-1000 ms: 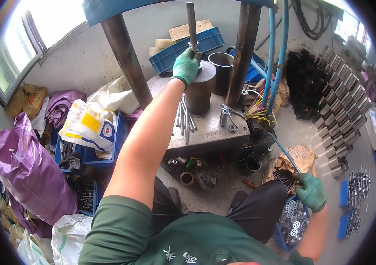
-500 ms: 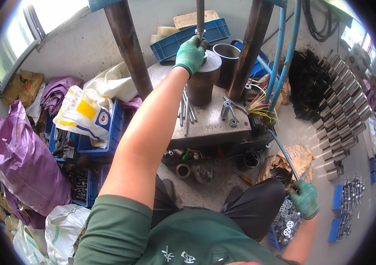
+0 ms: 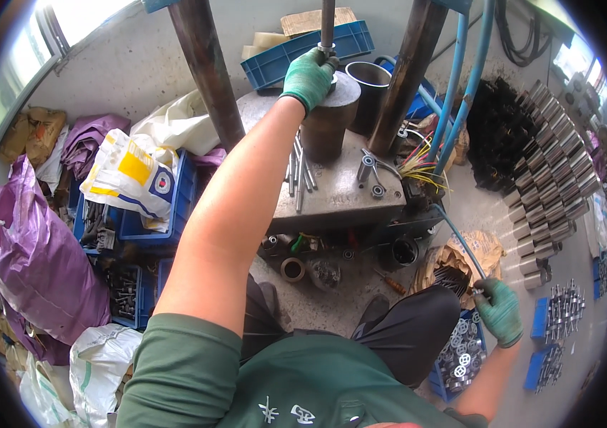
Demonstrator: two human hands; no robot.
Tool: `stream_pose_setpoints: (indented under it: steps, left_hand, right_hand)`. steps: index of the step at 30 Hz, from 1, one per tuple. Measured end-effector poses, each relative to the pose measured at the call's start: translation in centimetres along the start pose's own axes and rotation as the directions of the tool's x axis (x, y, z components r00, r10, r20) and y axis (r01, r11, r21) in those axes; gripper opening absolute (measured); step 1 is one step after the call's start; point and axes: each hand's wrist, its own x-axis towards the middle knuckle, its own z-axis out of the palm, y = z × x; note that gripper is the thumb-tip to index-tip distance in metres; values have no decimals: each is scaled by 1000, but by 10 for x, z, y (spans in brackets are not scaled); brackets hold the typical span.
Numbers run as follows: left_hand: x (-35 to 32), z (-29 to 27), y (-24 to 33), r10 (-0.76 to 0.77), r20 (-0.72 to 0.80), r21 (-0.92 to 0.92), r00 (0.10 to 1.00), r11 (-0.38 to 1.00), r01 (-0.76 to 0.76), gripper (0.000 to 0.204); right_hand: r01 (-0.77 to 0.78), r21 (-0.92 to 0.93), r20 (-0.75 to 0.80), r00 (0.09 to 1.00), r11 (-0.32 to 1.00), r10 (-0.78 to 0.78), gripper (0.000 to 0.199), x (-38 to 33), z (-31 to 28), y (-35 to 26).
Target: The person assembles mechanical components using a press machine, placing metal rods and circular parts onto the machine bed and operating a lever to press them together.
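Note:
My left hand, in a green glove, is at the round steel block on the press table. Its fingers are closed round a metal part with a pale ring-like collar, just beneath the dark vertical press rod. The glove hides most of that part. Low on the right, my gloved right hand grips the lower end of a slanting blue lever. Several thin steel rods lie on the table beside the block. Close to the table's right corner are small ringed metal parts.
Thick press columns flank the block. Blue hoses and loose coloured wires hang to the right. A crate of spoked metal discs stands by my right knee. Stacked metal tubes line the right; sacks crowd the left.
The view has shifted slightly. My right hand and the lever's end have moved a little up and to the right. My left hand stays at the part under the rod.

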Motion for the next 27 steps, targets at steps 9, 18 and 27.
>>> stream_pose_setpoints:
  steps: [9,18,27]
  left_hand:
    - [-2,-7,5,31,-135,-215,990,975,-59,45]
    - [2,-9,-12,91,-102,-315,991,942,-119,32]
    - [6,-9,-14,87,-25,-206,996,974,-90,45]
  right_hand:
    - [319,-109,-647,696,941,-311,36,203,-82,1]
    - [130,-329,-235,948,935,-215,34,107,-66,-3]
    - [127,-157,153,983,979,-102,14,-11,13,9]
